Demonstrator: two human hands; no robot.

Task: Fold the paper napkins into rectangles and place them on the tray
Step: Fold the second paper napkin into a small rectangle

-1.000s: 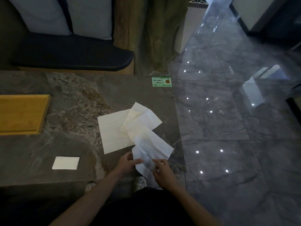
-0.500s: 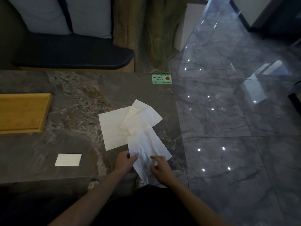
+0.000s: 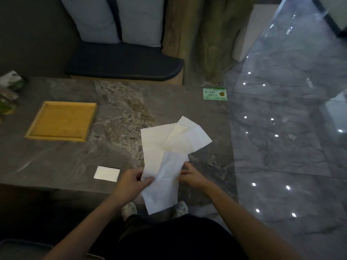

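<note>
An unfolded white paper napkin (image 3: 166, 182) hangs over the table's near edge, held on both sides. My left hand (image 3: 132, 182) pinches its left edge and my right hand (image 3: 189, 176) grips its right edge. Two more open napkins lie overlapping on the table behind it: one flat sheet (image 3: 153, 145) and one angled sheet (image 3: 189, 136). A small folded napkin rectangle (image 3: 107, 173) rests near the table's front edge, left of my hands. The wooden tray (image 3: 62, 121) sits further left and back, with nothing on it.
The grey marble table (image 3: 75, 156) ends just right of the napkins, with glossy floor beyond. A green card (image 3: 215, 93) lies at the far right corner. Packets and small items (image 3: 11, 85) sit at the far left. A cushioned bench (image 3: 124, 64) stands behind the table.
The view has swung left, bringing the whole tray into sight. Both hands have drawn the held napkin nearer, so it now hangs lower over the table edge.
</note>
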